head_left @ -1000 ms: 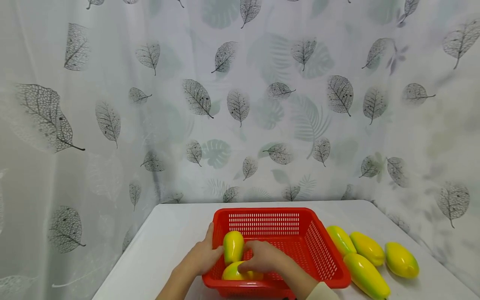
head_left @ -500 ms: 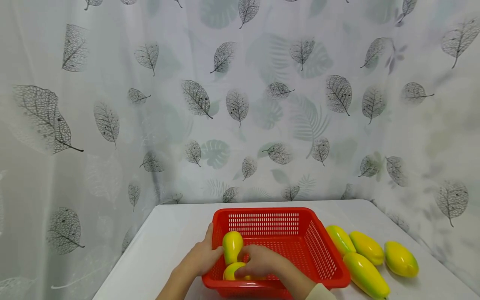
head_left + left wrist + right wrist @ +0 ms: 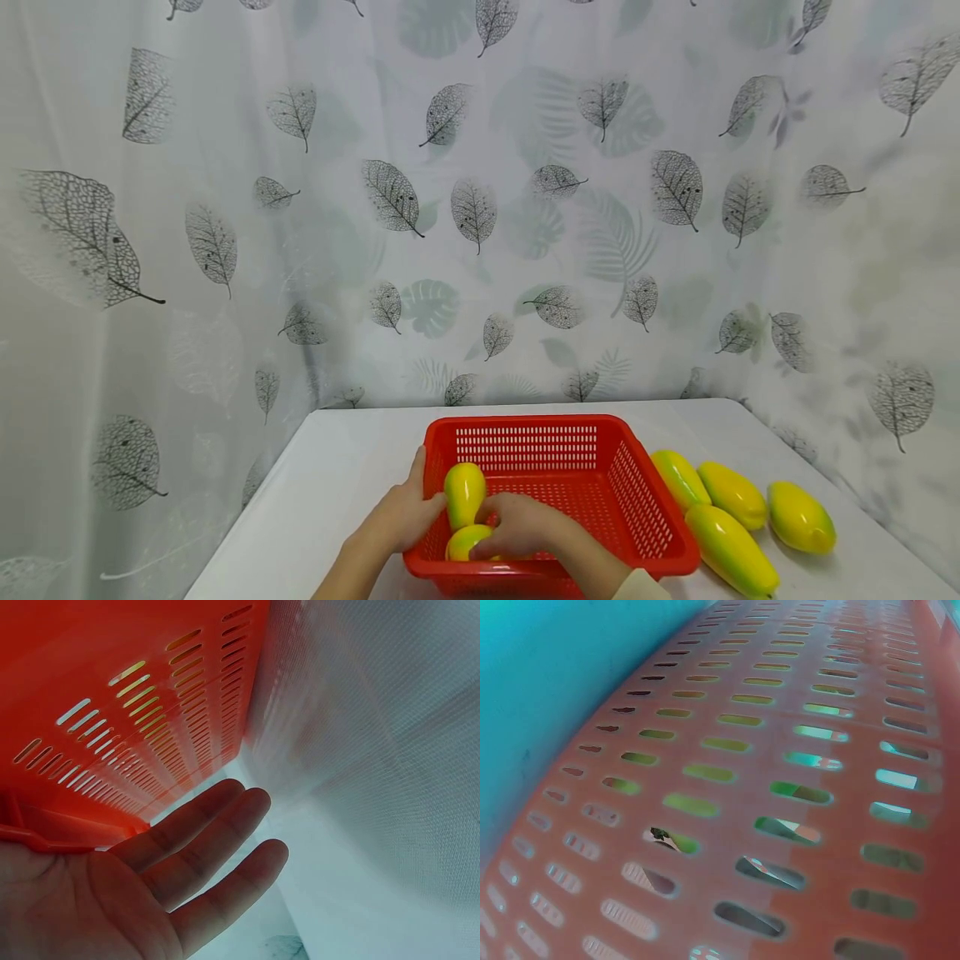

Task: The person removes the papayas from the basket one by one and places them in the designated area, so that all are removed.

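Note:
A red plastic basket [image 3: 600, 500] with slotted walls stands on the white table. My left hand [image 3: 405, 512] holds its left rim, thumb over the inside. In the left wrist view the fingers [image 3: 225, 832] extend outside the slotted wall. One glossy yellow-green papaya [image 3: 465, 492] leans upright in the basket's left side. Below it lies another papaya [image 3: 467, 542] at the front left corner, with my right hand [image 3: 521, 527] gripping it, thumb at the near side. Fingers and forearm hide much of this fruit. The right wrist view shows only the slotted basket wall [image 3: 727, 765], yellow-green behind it.
Several more papayas lie on the table right of the basket: one against its wall [image 3: 678, 479], one behind [image 3: 733, 496], a long one in front [image 3: 731, 550] and one farther right [image 3: 801, 517]. A leaf-patterned curtain [image 3: 480, 250] hangs around the table [image 3: 360, 450].
My right hand has shifted slightly left with the lower papaya, turning it so its rounded end faces more toward the view. The upright papaya tilted a little; my left hand stayed on the rim.

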`<state>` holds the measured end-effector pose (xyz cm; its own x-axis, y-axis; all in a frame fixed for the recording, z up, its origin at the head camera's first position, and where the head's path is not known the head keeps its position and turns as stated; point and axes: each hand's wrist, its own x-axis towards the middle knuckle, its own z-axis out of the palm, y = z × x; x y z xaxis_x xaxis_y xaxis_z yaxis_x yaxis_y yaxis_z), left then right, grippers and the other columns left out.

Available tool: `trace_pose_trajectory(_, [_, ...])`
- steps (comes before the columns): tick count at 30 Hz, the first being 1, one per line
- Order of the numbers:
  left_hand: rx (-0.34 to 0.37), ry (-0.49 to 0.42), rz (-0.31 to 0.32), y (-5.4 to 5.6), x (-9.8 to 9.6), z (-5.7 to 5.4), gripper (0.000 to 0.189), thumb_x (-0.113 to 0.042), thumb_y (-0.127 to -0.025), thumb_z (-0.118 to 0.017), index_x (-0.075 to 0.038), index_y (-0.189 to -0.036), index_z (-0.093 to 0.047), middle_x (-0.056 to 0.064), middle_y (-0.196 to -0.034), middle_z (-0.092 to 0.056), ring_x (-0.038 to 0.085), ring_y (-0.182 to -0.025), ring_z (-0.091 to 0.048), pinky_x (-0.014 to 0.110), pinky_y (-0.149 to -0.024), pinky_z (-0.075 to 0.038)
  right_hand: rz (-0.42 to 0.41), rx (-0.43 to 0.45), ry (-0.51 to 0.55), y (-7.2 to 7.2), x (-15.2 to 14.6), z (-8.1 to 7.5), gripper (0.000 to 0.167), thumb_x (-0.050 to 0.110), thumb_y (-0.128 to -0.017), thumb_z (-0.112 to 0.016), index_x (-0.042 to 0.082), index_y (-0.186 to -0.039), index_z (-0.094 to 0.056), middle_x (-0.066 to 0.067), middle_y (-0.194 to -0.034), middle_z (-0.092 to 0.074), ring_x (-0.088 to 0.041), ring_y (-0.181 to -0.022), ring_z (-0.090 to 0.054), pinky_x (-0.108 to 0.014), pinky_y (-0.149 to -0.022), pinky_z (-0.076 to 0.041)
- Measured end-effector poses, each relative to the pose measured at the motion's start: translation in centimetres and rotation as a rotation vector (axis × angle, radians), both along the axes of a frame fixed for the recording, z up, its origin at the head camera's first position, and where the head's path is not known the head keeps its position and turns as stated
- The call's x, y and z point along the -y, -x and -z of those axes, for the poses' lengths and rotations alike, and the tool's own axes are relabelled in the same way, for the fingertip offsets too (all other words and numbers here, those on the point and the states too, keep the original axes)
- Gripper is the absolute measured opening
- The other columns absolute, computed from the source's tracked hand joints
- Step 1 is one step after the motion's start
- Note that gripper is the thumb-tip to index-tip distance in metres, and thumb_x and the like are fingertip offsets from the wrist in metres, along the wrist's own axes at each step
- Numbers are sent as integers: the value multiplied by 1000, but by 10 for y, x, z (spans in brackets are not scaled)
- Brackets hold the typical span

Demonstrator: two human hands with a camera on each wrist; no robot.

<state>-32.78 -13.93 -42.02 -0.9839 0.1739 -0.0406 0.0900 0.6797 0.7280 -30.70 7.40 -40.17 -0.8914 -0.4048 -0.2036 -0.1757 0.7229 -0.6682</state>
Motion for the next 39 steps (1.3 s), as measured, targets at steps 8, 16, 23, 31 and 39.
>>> trace_pose_trajectory(8, [-4, 9, -10, 1, 0, 0, 95, -27, -91, -59, -5, -166, -4, 12, -88, -67, 19, -57, -69, 39, -57, -63, -1, 6, 12, -1, 0, 1, 42, 19, -76, -88, 14, -115, -73, -2, -101, -69, -23, -91, -60, -58, -95, -56])
trace_pose_trajectory(16, [-4, -2, -7, -1, 0, -1, 95, -26, -91, -60, -5, -166, -5, 13, -91, -69, 20, -58, -70, 39, -56, -63, 21, 16, 43, -2, -3, 2, 43, 20, -75, -89, 13, -114, -73, -2, -99, -69, -23, -89, -61, -57, -92, -57])
trace_pose_trajectory(23, [-12, -6, -2, 0, 0, 0, 94, -26, -92, -59, -5, -166, -4, 13, -90, -69, 20, -58, -70, 39, -56, -63, 33, 14, 46, 0, -9, -2, 46, 21, -75, -89, 12, -117, -73, -3, -103, -69, -25, -92, -61, -58, -90, -57])
trace_pose_trajectory(31, [-4, -17, -5, 0, 0, 0, 94, -26, -92, -60, -5, -166, -4, 14, -92, -69, 20, -58, -70, 38, -55, -63, 36, 10, 71, 3, -22, -14, 50, 26, -74, -89, 13, -119, -71, -3, -105, -69, -22, -90, -63, -49, -84, -62])
trace_pose_trajectory(39, [-2, -25, -1, -1, -1, -1, 93, -25, -93, -59, -5, -166, -4, 14, -94, -70, 21, -59, -71, 39, -55, -63, 41, 21, 80, 5, -32, -20, 46, 27, -77, -88, 13, -118, -72, -2, -103, -69, -21, -88, -62, -45, -80, -63])
